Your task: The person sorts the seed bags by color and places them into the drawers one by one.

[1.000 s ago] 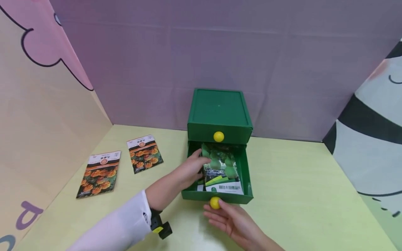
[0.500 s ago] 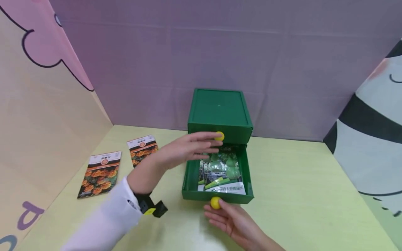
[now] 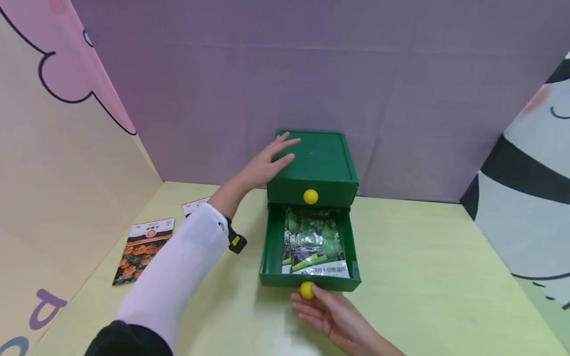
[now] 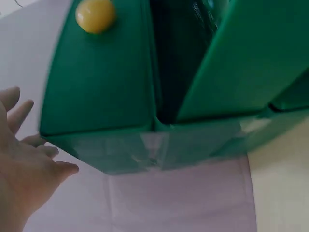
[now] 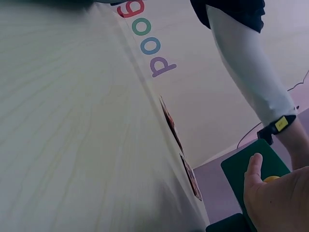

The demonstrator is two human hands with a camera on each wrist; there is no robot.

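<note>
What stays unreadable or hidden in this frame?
- Second orange flower seed packet: head view, mostly behind the white sleeve.
- Print on the green seed packets in the open green plastic drawer: too small.
- Right hand's grip on the lower yellow round knob: fingertips hide the contact.

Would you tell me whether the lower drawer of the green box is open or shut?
Open: the lower drawer is pulled out, showing seed packets inside.

You wear a white sleeve (image 3: 178, 277) with dark cloth above, and a black wrist strap (image 3: 235, 240) with a yellow tag.
</note>
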